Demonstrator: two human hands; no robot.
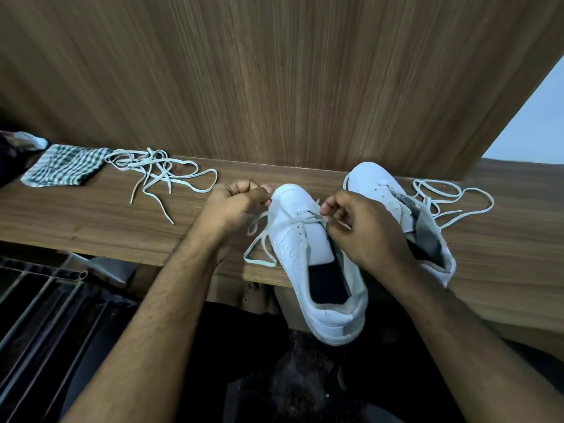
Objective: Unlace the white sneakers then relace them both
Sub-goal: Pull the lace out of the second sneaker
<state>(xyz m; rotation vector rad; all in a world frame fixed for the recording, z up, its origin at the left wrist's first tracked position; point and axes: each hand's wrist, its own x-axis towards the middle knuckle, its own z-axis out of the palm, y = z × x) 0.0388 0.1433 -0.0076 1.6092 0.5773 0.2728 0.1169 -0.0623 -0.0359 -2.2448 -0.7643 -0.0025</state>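
Observation:
A white sneaker (308, 239) lies on the wooden ledge (91, 215) with its heel hanging over the front edge. A white lace (259, 236) runs through its lowest eyelets. My left hand (235, 206) grips the left end of that lace beside the toe. My right hand (354, 224) pinches the other end over the tongue. A second white sneaker (384, 190) lies behind my right hand, partly hidden by it. A loose lace (158, 169) lies tangled at the left, and another lace (451, 199) curls to the right of the second sneaker.
A checked cloth (64, 166) lies at the ledge's left end, with dark items beyond it. A tall wooden panel (274, 71) rises directly behind the ledge. Metal bars (45, 300) stand below at the left. A foot (256, 297) shows under the ledge.

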